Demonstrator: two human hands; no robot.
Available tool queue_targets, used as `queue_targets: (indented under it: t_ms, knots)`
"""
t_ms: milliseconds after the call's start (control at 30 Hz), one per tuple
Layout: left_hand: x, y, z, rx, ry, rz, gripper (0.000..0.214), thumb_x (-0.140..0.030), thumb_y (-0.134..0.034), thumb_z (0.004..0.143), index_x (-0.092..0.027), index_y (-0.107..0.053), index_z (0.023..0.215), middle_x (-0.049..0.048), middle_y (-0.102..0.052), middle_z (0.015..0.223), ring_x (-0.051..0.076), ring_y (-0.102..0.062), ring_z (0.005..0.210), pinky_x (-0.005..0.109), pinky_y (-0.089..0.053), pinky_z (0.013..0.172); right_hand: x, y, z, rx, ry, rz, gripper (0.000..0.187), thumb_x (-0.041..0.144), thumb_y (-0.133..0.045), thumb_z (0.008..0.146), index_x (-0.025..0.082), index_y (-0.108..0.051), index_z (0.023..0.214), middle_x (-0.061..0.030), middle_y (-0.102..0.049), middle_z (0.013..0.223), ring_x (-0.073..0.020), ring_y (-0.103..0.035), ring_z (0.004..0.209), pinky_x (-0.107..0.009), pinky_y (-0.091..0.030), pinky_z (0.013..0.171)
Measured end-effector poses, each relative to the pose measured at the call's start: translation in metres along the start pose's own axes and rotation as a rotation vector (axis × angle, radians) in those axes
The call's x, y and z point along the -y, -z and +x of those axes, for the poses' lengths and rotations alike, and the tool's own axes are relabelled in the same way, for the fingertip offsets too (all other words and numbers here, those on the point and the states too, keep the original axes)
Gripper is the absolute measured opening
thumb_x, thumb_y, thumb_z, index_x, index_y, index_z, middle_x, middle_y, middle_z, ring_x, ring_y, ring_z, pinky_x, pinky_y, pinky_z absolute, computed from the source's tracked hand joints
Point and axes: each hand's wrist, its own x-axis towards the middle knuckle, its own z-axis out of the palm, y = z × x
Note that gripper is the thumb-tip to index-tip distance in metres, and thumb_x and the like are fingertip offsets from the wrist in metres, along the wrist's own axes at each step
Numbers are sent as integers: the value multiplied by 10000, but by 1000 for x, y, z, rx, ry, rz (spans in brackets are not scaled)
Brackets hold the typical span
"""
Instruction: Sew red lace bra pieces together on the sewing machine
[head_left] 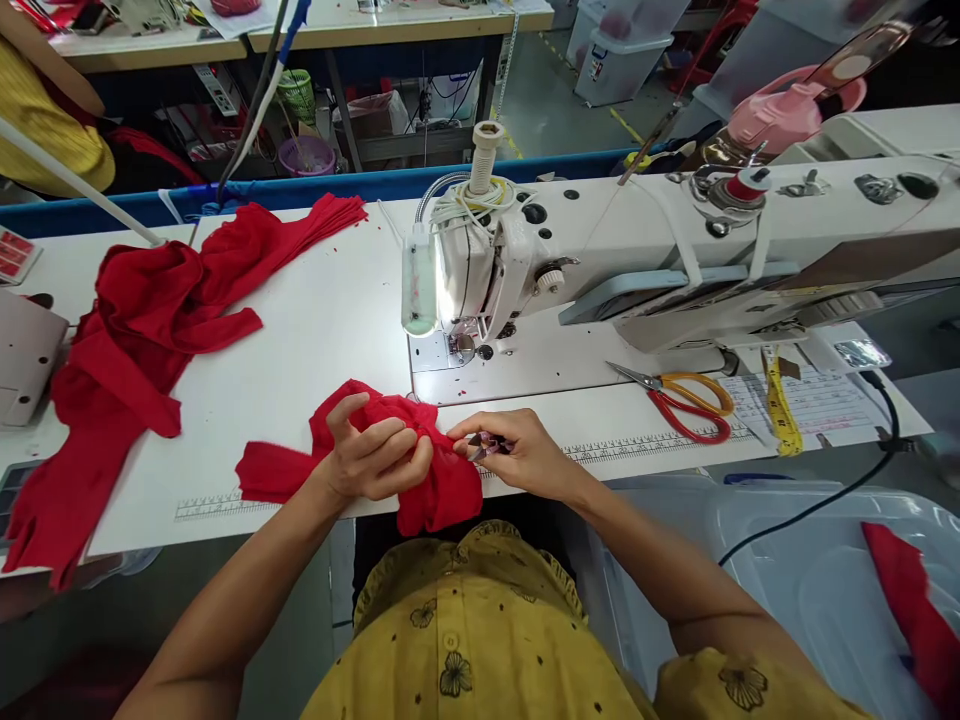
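My left hand [375, 452] is closed on a small red fabric piece [442, 485] at the table's front edge, pinching a fold near its top. My right hand [517, 452] is closed on a small thread snipper [484, 445], whose tips point at the fabric held by the left hand. Both hands sit just in front of the white sewing machine [600, 260], whose lamp lights the needle area [461, 345].
A pile of red fabric pieces [150, 320] lies at the left of the white table [300, 340]. Red and yellow scissors [682, 395] and a yellow tape measure [780, 410] lie to the right. A clear plastic bin [810, 580] with red cloth [911, 600] stands lower right.
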Motion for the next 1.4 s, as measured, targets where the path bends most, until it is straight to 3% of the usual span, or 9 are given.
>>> queue_targets:
  t_ms: [367, 533, 633, 767, 867, 967, 1033, 1200, 1400]
  knots:
    - [-7, 7, 16, -256, -443, 435, 229, -17, -678, 814, -244, -643, 810, -60, -674, 713, 130, -600, 697, 456, -476, 1014, 8, -8, 7, -10, -143, 216, 247, 422, -463, 1015, 216, -506, 886, 53, -423, 677, -104, -363, 582, -238, -320, 549]
    - [-4, 2, 13, -208, -349, 323, 177, -77, -696, 845, -241, -634, 874, -30, -694, 752, 145, -620, 740, 416, -547, 898, 8, -13, 11, -9, 58, 192, 184, 355, -430, 1031, 230, -434, 895, -36, -577, 941, -128, -445, 692, -286, -416, 671]
    - [-2, -2, 9, -239, -285, 264, 181, -88, -718, 825, -236, -626, 871, -19, -698, 753, 154, -630, 745, 419, -550, 888, 13, -17, 15, 55, 95, 193, 131, 293, -360, 1041, 234, -410, 935, -22, -598, 923, -102, -389, 586, -265, -387, 596]
    - [-2, -4, 4, -210, -290, 254, 206, -53, -694, 830, -246, -635, 871, -42, -706, 754, 149, -658, 764, 417, -524, 902, 9, -13, 13, 93, 269, -360, 108, 128, -422, 890, 233, -436, 871, 3, -533, 789, -131, -412, 615, -269, -281, 543]
    - [-1, -2, 3, -199, -283, 283, 218, -47, -688, 838, -254, -622, 852, -63, -700, 740, 136, -661, 732, 407, -534, 887, -3, 7, 5, 52, 249, -727, 197, 39, -429, 756, 229, -452, 801, 2, -514, 735, -138, -384, 575, -295, -195, 517]
    - [1, 1, 5, -221, -243, 294, 213, -54, -681, 845, -257, -625, 870, -59, -691, 727, 129, -640, 690, 412, -552, 884, -9, 26, -5, -52, 103, -662, 285, 18, -450, 682, 226, -469, 875, 10, -563, 757, -132, -457, 581, -262, -289, 537]
    - [2, 1, 8, -215, -255, 262, 218, -57, -689, 841, -259, -630, 897, -53, -690, 736, 126, -632, 695, 397, -552, 880, -6, 26, -11, -94, 61, -521, 296, 30, -460, 753, 229, -488, 971, 12, -608, 793, -131, -530, 624, -245, -381, 594]
    - [-1, 1, 16, -200, -229, 123, 163, -128, -718, 827, -226, -624, 916, -16, -664, 747, 139, -593, 676, 380, -534, 816, 3, -13, -9, -158, 227, -577, 266, 232, -581, 917, 206, -553, 1181, -68, -663, 1014, -160, -630, 798, -254, -394, 570]
    - [-4, 8, 17, -191, -84, 38, 277, -230, -715, 766, -244, -591, 1013, -11, -652, 831, 162, -618, 730, 446, -520, 903, -7, -27, -1, -260, 322, -687, 244, 78, -468, 921, 192, -607, 1086, -64, -686, 992, -134, -636, 778, -254, -399, 596]
